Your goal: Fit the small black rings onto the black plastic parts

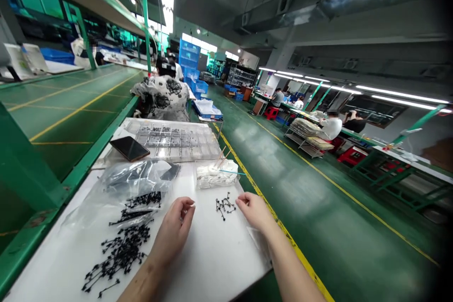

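Observation:
My left hand (175,230) rests on the white worktable (215,259) with its fingertips pinched together; what they hold is too small to make out. My right hand (255,210) lies to the right, fingers curled, its tips touching the edge of a small cluster of black plastic parts (224,206). A large heap of the same black sprue parts (118,252) lies left of my left hand. Above that heap sits a crumpled clear plastic bag (134,181) with more black parts inside.
A clear compartment tray (173,139) and a dark phone (129,148) lie farther back, with a small clear box of white material and swabs (216,174). A person in a patterned shirt (164,96) sits ahead. Green conveyor (63,113) left, green floor aisle (318,198) right.

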Action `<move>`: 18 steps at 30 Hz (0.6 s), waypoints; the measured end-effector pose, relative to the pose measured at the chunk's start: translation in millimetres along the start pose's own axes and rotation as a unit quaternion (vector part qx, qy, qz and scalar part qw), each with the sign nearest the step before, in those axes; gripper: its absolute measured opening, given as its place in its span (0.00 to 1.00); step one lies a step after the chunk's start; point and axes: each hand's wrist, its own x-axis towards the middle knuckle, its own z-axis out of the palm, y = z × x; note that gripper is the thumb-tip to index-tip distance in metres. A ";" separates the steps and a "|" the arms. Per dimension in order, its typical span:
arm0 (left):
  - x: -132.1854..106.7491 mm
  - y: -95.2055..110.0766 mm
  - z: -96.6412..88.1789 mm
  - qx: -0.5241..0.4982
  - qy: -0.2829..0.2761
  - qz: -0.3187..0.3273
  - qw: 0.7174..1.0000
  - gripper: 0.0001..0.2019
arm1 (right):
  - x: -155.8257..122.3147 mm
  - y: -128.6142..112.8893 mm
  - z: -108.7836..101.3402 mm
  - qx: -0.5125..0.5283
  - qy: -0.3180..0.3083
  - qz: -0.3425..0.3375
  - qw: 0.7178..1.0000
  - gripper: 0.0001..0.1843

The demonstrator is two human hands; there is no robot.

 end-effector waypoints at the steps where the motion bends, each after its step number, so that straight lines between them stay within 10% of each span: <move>1: 0.9 5.1 -4.5 0.007 -0.001 0.008 1.000 0.12 | -11.3 7.0 -6.3 -0.017 0.012 0.007 1.000 0.12; 6: -16.4 5.7 -57.4 0.055 0.014 0.015 0.998 0.18 | -79.4 50.8 -1.0 -0.104 0.006 0.063 0.993 0.26; 12: -76.6 -53.7 -144.2 0.148 0.060 -0.058 0.985 0.23 | -101.1 84.2 38.0 -0.146 0.001 0.090 0.985 0.21; 18: -108.5 -87.7 -155.0 0.189 0.006 -0.070 0.979 0.16 | -91.5 94.3 28.0 -0.150 0.030 0.051 0.987 0.17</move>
